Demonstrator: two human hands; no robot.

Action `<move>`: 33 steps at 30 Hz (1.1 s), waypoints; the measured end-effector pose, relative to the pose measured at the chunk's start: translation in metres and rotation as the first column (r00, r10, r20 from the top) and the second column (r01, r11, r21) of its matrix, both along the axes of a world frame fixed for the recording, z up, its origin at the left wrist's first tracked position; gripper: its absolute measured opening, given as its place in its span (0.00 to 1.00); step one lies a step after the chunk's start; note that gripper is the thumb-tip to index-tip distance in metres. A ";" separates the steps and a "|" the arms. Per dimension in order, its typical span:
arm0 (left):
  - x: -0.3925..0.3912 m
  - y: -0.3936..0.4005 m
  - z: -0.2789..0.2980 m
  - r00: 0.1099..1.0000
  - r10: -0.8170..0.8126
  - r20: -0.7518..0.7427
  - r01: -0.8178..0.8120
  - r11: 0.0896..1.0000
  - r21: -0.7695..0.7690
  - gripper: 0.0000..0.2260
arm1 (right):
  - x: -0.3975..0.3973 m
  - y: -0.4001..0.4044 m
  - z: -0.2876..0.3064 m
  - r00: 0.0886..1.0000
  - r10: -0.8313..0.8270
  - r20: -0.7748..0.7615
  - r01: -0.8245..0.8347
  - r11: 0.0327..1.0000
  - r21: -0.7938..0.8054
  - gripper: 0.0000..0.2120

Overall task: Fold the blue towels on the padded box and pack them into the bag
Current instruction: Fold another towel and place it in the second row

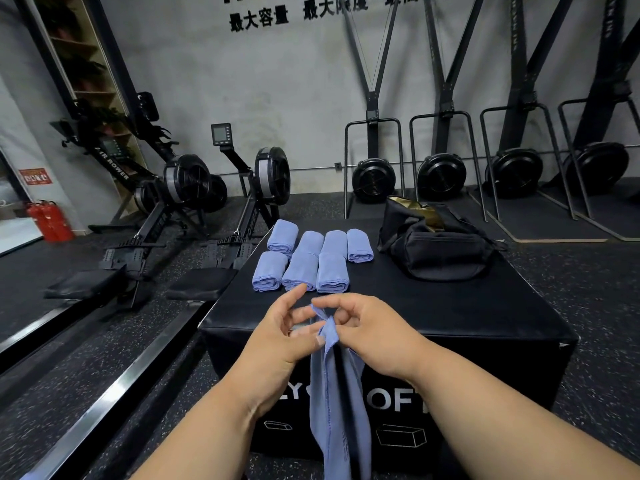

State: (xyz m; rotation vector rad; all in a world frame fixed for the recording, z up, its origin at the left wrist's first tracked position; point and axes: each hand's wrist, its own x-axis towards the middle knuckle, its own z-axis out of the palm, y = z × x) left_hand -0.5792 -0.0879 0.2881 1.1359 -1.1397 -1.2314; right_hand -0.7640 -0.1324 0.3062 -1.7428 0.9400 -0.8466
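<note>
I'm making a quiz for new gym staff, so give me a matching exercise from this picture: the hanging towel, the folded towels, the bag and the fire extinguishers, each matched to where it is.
Column one:
1. unfolded towel
2. folded towels
3. black bag
4. red fire extinguishers

Column two:
A. on the floor at far left
B. in two rows on the padded box
C. pinched by the left hand and the right hand
D. at the box's far right corner, top open

Pairs: 1-C, 2-B, 3-D, 4-A

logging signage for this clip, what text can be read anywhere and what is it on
"最大容量" and "最大限度": black characters on the wall; a third group is cut off.
"AIR ROWER": rail of the left rowing machine.
"OFT": front of the padded box; the rest is hidden by the hanging towel.
Red sign: too blurred.
</note>
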 end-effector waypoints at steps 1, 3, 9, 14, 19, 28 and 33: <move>0.000 0.001 0.000 0.999 -0.006 0.031 0.006 1.000 -0.005 0.39 | -0.001 0.000 0.000 1.000 0.016 -0.024 -0.017 1.000 -0.010 0.18; 0.000 0.002 0.002 0.994 -0.003 0.107 0.004 1.000 -0.013 0.38 | -0.002 -0.001 -0.001 0.996 0.056 -0.075 -0.058 0.998 -0.021 0.16; 0.008 -0.002 0.006 0.989 0.059 0.135 -0.057 0.998 -0.015 0.37 | -0.003 -0.005 0.000 0.988 0.048 -0.143 -0.059 0.996 -0.073 0.05; 0.008 -0.003 0.009 0.987 0.058 0.149 -0.054 0.998 -0.032 0.33 | -0.003 -0.005 0.003 0.991 0.027 -0.130 -0.042 0.992 -0.119 0.02; 0.005 -0.002 0.017 0.990 0.097 0.105 -0.093 0.995 -0.045 0.34 | -0.005 -0.007 0.002 0.994 0.023 -0.104 -0.035 0.994 -0.108 0.03; 0.003 0.000 0.016 0.951 0.242 0.195 -0.230 0.970 -0.079 0.26 | 0.000 -0.006 0.003 0.999 -0.034 -0.014 0.032 0.990 -0.138 0.05; -0.002 0.003 0.005 0.962 0.181 0.206 -0.178 0.983 -0.031 0.04 | 0.000 -0.007 0.003 0.994 -0.092 0.062 0.099 0.989 -0.110 0.05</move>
